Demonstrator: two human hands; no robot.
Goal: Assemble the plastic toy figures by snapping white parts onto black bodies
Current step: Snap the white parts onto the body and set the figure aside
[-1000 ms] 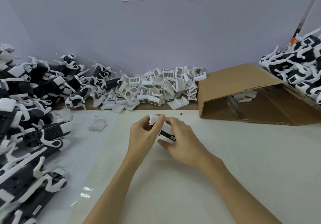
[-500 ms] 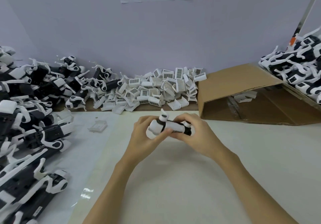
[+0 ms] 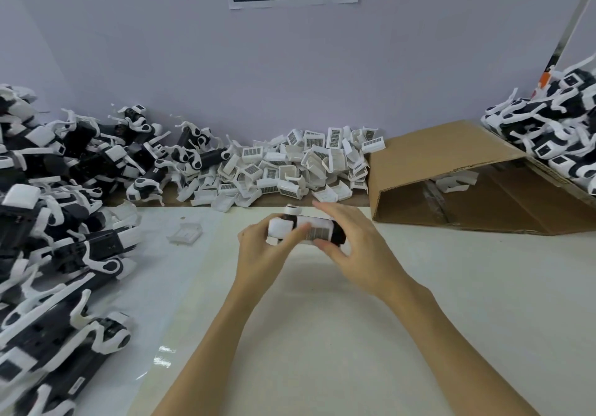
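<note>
Left hand (image 3: 261,251) fingers pinch the toy figure's (image 3: 306,229) white head end; right hand (image 3: 351,248) fingers, loosely spread, cup its black rear above the counter (image 3: 451,286). The grille-patterned white part looks seated; next, probably press it home.

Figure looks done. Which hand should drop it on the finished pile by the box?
Right, probably. The right hand is nearer the finished pile above the cardboard box; the left hand grips the figure at its far end.
</note>
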